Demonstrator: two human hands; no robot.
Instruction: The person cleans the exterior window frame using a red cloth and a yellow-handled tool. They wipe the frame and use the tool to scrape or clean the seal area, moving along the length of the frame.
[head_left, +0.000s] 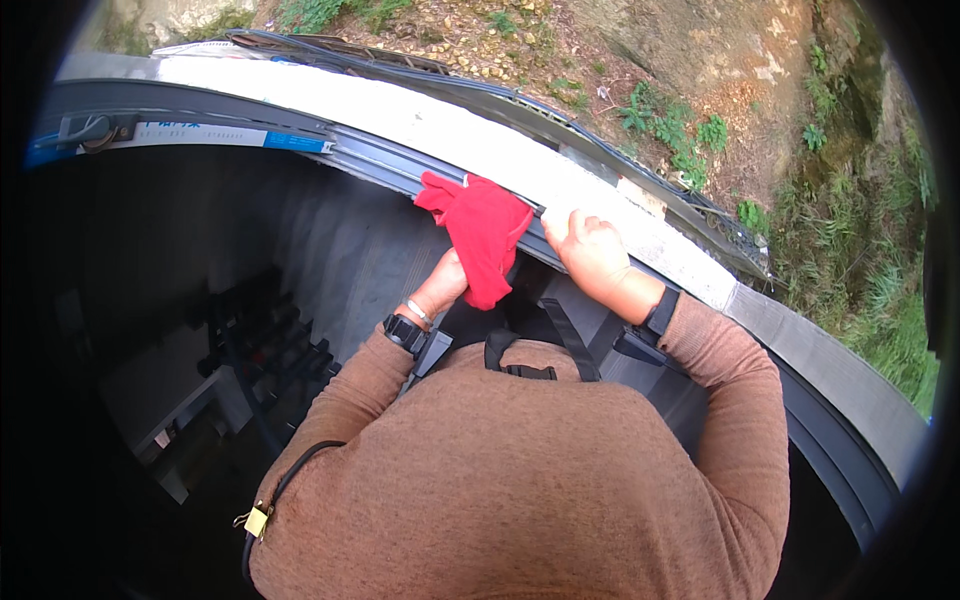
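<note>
A red cloth (487, 225) lies bunched over the grey metal window track (390, 161), one part hanging down on the inner side. My left hand (448, 279) grips the hanging part, its fingers partly hidden by the fabric. To the right of the cloth, my right hand (589, 244) has its fingers curled at the edge of the white sill (480, 142). A thin dark tool or rod (538, 211) shows between the cloth and this hand and seems held in it; its far end is hidden by the cloth.
Outside the sill run dark cables (525, 97) along a ledge, with a rocky, planted slope (675, 75) beyond. A sliding sash frame with a printed strip (202, 135) stands at the upper left. Inside, a rack of dumbbells (262, 345) stands at the lower left.
</note>
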